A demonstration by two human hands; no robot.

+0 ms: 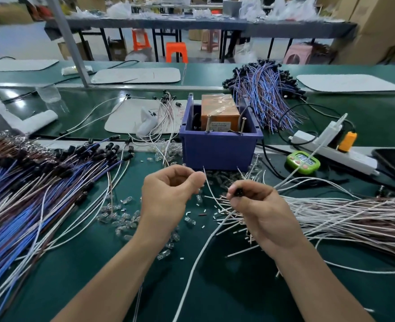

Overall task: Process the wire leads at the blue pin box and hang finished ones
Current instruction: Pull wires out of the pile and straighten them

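Observation:
The blue pin box stands on the green bench, holding an orange unit and two upright pins. In front of it, my left hand has its fingers curled and pinches the tip of a thin white wire lead. My right hand pinches a small black connector between thumb and fingertips. Both hands hover just above the bench, close together. A white lead trails down from under the right hand towards the near edge.
A pile of blue and brown leads with black caps covers the left. White and brown leads fan out on the right. Small clear bulbs lie scattered. A green timer, power strip and phone sit right of the box.

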